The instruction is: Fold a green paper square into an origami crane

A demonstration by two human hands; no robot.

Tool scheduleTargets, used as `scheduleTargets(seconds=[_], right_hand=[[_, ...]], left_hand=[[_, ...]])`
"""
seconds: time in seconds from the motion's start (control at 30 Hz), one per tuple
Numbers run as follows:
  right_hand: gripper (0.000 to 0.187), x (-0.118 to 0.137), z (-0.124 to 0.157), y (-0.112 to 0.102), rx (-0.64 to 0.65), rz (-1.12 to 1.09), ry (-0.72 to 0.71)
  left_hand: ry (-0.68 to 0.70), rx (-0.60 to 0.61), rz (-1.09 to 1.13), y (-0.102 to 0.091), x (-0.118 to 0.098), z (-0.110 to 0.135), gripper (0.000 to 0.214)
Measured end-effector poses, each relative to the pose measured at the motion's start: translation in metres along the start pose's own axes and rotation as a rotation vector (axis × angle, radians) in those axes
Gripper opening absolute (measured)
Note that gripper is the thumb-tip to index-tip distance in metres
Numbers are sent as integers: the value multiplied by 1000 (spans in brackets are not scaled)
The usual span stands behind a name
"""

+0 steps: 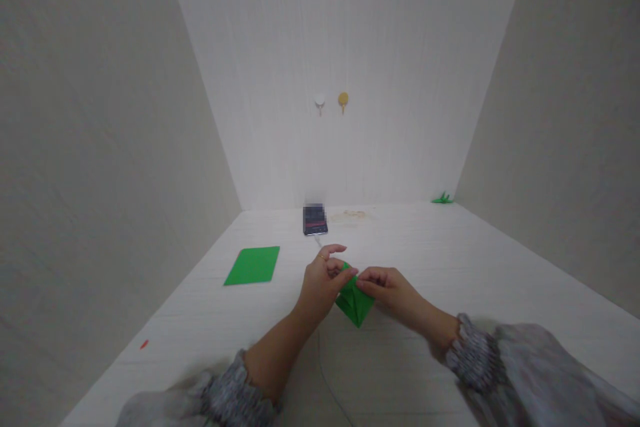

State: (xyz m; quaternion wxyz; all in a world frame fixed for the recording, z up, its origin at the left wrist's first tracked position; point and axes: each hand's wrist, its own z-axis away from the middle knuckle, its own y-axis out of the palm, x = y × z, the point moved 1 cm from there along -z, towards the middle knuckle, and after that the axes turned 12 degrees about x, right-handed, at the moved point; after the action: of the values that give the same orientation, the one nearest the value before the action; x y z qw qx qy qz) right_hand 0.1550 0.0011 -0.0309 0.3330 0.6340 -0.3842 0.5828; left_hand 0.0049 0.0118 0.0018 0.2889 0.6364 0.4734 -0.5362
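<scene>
In the head view, the left hand (321, 282) and the right hand (391, 285) meet over the white bench (195, 327), both closed on one folded green paper (357, 310). The left hand pinches it near the top edge with thumb against bent fingers, one finger standing out; a thin ring (322, 256) sits on that hand. The right hand grips the paper's upper right side between thumb and fingertips, the two thumbs close together. The paper points downward to a corner, toward the person — creased layers show on its face.

Left of the hands, well apart, lies a flat green square (253, 265); nearer the left edge is a small red scrap (145, 344). Beyond the hands a phone (315, 220) rests near the back wall (400, 80), its screen partly pixelated. A pale cable (327, 380) runs along the bench below the left hand. At the far right corner sits a small green folded figure (443, 199). On the back wall, a white hook (320, 101) and a gold hook (343, 99) hang side by side.
</scene>
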Motion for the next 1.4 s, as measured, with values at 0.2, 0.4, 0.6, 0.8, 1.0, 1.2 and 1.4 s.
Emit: scheduleTargets(seconds=[0.2, 0.4, 0.6, 0.8, 1.0, 1.2, 1.4], right_hand=[[26, 4, 1, 0, -17, 44, 9], [23, 12, 2, 4, -24, 6, 10], [21, 18, 3, 3, -96, 72, 20], [22, 16, 3, 3, -64, 66, 7], [21, 15, 3, 3, -49, 33, 14], [19, 15, 4, 5, -27, -9, 57], [18, 3, 4, 2, 4, -63, 70]], left_hand=[[14, 49, -2, 1, 0, 0, 46], [13, 30, 56, 0, 1, -2, 46], [32, -5, 8, -1, 1, -2, 47], [39, -6, 12, 0, 0, 0, 46], [19, -24, -1, -1, -3, 1, 44], [47, -57, -13, -3, -7, 2, 40], [91, -191, 170, -6, -7, -3, 39]])
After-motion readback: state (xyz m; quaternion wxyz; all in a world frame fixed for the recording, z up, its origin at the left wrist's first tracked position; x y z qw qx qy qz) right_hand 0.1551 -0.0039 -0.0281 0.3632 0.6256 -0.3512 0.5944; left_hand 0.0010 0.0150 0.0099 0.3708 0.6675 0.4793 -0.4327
